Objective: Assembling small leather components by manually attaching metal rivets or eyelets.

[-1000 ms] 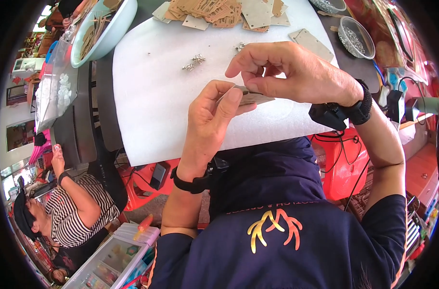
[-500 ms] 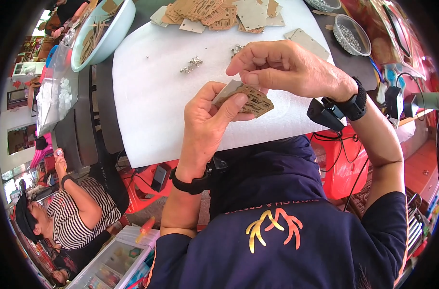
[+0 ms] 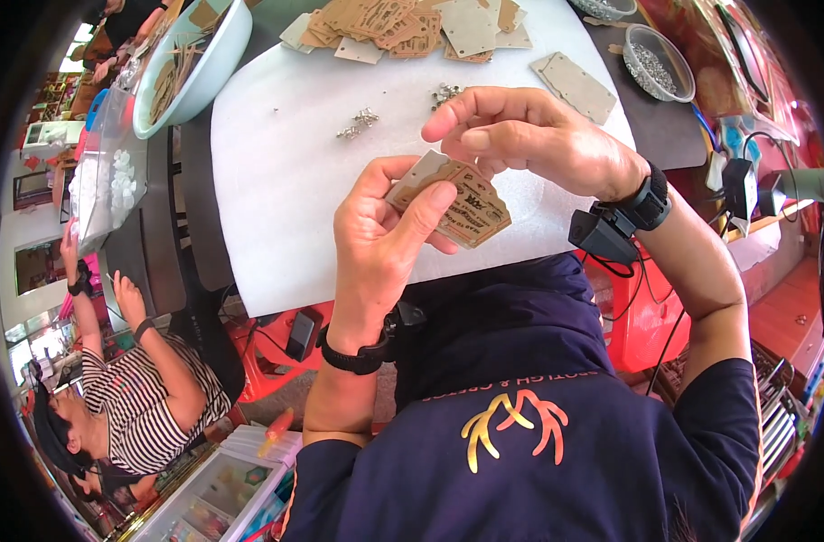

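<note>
My left hand (image 3: 385, 230) grips a printed brown card with cut corners (image 3: 471, 206) and a pale grey plate (image 3: 421, 176) layered with it, thumb on the printed side. Just above the card's far edge hovers my right hand (image 3: 529, 144), its index finger and thumb apart and its other fingers curled under. I see nothing between them. Beyond the hands, two small piles of shiny metal fasteners (image 3: 358, 123) lie on the white foam sheet (image 3: 276, 208); my right index finger is close to the farther-right pile (image 3: 445, 94).
Brown cards (image 3: 376, 23) and grey plates (image 3: 469, 27) are heaped at the far edge. One grey plate (image 3: 575, 88) lies right of my right hand. A clear tub of metal fasteners (image 3: 651, 68) stands at right, a pale blue basin (image 3: 227, 50) far left. A person in stripes (image 3: 154, 397) sits at left.
The card has tilted, showing more of its printed face, and shifted slightly left with my left hand. My right hand has drawn a little away from it. The person at left has raised another arm.
</note>
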Available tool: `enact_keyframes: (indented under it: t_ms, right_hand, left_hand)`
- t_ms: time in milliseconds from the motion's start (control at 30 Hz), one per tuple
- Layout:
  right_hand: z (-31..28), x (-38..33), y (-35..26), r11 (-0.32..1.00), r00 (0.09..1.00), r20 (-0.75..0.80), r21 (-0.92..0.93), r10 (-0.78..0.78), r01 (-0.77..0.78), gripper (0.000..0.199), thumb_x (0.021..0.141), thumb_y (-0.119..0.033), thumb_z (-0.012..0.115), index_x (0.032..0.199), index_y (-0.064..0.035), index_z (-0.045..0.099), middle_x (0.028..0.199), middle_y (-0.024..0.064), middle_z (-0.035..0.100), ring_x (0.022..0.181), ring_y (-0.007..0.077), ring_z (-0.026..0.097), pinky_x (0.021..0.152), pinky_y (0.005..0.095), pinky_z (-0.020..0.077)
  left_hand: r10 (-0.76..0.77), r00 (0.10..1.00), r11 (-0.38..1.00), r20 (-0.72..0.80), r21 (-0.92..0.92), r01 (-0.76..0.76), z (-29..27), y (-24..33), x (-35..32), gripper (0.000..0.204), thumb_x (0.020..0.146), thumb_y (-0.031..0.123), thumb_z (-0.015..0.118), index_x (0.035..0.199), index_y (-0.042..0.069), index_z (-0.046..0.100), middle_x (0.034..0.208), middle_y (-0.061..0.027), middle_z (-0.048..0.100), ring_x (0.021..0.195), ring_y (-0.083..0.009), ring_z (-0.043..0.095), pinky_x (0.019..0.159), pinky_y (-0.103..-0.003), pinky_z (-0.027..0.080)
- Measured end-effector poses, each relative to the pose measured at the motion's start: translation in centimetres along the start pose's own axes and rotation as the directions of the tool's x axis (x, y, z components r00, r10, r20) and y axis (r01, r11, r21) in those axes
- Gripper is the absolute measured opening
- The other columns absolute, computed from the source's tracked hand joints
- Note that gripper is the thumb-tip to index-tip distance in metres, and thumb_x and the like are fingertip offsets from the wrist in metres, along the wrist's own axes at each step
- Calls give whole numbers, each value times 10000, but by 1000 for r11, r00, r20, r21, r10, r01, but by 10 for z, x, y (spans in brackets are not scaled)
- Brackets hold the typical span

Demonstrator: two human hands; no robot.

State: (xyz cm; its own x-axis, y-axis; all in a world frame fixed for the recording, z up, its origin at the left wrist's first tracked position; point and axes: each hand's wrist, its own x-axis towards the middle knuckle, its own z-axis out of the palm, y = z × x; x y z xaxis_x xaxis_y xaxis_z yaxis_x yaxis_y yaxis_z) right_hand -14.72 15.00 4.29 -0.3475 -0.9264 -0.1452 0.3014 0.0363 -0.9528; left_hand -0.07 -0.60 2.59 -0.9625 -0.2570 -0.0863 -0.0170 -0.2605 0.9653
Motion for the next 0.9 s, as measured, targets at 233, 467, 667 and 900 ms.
enact_keyframes:
  t_ms: [233, 467, 667, 900]
  right_hand:
    - [-3, 5, 13, 998, 998, 50, 62, -23, 20, 351, 955, -234, 624, 1232, -18, 608, 1041, 29, 646, 978, 89, 595, 847, 255, 496]
    - [-7, 7, 19, 994, 990, 95, -17, -102, 104, 363, 913, -160, 661, 1248, -33, 603, 1001, -1, 623, 945, 82, 579, 851, 245, 470]
    - [-5, 6, 15, 981, 987, 83, -128, -138, 148, 348, 907, -118, 655, 1242, -36, 609, 949, -21, 597, 916, 70, 565, 835, 229, 462]
    - [0, 6, 17, 875, 956, 40, -395, -289, 281, 314, 894, -99, 629, 1201, -33, 632, 915, -12, 602, 857, 74, 581, 769, 244, 498]
  left_hand:
    - [10, 1000, 999, 16, 51, -11, -3, -3, -2, 307, 936, 104, 643, 1188, 2, 499, 1005, -130, 684, 777, -168, 690, 539, -256, 560]
    - [13, 999, 1000, 36, 23, -14, -4, -3, -3, 271, 964, 89, 600, 1183, -19, 483, 1012, -138, 661, 818, -183, 693, 598, -273, 599]
    - [5, 998, 1000, 63, 9, -5, -8, -4, -3, 271, 972, 93, 585, 1198, -10, 478, 1026, -143, 660, 835, -193, 696, 611, -278, 604]
    - [-2, 1000, 1000, 24, 12, 2, -8, -6, 0, 284, 965, 102, 601, 1203, -9, 491, 1036, -141, 661, 868, -207, 700, 634, -288, 612]
